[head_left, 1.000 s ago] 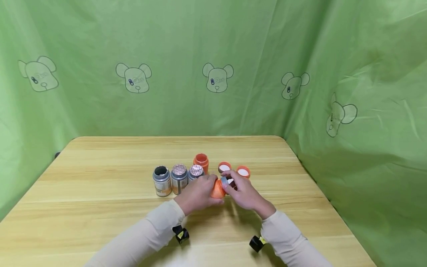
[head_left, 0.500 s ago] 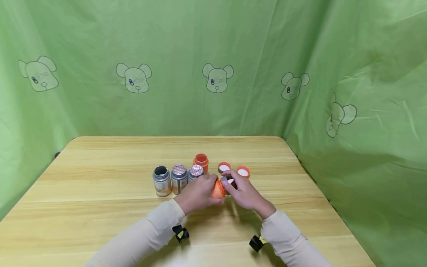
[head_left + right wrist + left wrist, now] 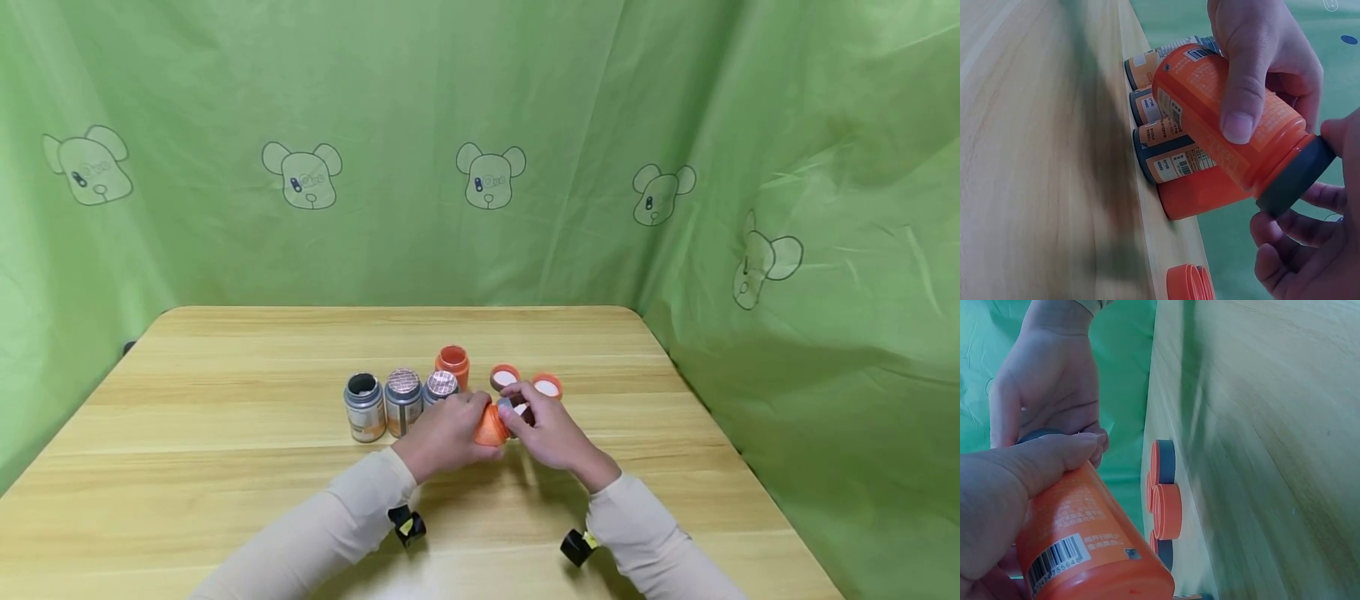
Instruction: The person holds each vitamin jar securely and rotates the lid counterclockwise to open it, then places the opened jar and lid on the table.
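My left hand [image 3: 446, 433] grips an orange bottle [image 3: 1229, 119] round its body, the thumb lying along the label. The bottle is tilted above the table, its neck pointing right toward my other hand. On its mouth sits a dark grey cap [image 3: 1294, 178]. My right hand [image 3: 551, 429] pinches that cap by its edge between thumb and fingers. In the left wrist view the bottle's label with a barcode [image 3: 1059, 561] faces the camera, and the cap is mostly hidden behind the left thumb.
Left of the hands stand an uncovered grey bottle [image 3: 365, 408] and two foil-sealed grey bottles, one in the middle [image 3: 403, 408], one partly hidden [image 3: 440, 386]. Behind them is an uncovered orange bottle [image 3: 452, 367]. Upturned lids, one left [image 3: 505, 377], one right [image 3: 547, 386], lie beyond the right hand.
The right hand's fingers have shifted slightly at the cap. The left hand, the bottle it holds and the things on the table have stayed in place.
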Motion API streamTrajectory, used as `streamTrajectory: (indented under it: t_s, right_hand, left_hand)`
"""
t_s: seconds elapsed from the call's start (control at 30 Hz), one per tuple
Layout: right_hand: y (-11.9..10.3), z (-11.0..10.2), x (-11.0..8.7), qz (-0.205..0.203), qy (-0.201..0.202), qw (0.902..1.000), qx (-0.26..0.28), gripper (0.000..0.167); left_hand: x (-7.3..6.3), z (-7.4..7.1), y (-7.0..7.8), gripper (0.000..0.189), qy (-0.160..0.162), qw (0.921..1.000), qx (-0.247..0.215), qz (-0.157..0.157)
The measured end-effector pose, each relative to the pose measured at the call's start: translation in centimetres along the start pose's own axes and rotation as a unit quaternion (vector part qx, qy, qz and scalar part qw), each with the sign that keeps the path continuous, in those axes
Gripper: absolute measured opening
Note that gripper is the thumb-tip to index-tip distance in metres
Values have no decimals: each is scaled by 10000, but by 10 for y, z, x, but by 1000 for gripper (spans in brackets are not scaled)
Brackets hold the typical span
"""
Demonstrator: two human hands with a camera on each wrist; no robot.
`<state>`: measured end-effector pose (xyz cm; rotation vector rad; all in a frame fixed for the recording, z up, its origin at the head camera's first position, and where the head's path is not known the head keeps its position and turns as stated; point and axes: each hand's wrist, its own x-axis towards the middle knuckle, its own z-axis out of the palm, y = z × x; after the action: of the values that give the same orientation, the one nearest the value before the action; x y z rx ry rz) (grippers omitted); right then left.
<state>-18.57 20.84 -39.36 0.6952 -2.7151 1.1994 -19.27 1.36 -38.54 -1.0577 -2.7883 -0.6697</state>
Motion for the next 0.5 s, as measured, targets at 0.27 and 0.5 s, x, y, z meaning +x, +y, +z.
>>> streamTrajectory:
  t_s: [0.27,0.5]
  right_hand:
    - [1,-1,-1,-220,-105,9997,-68,36]
    - [-1,0,1,57,-217,9997,24,36]
  left_hand:
    - [-1,1,-2,64,1,10000,30,-8]
    - [0,1,-1,68,0,10000,59,29]
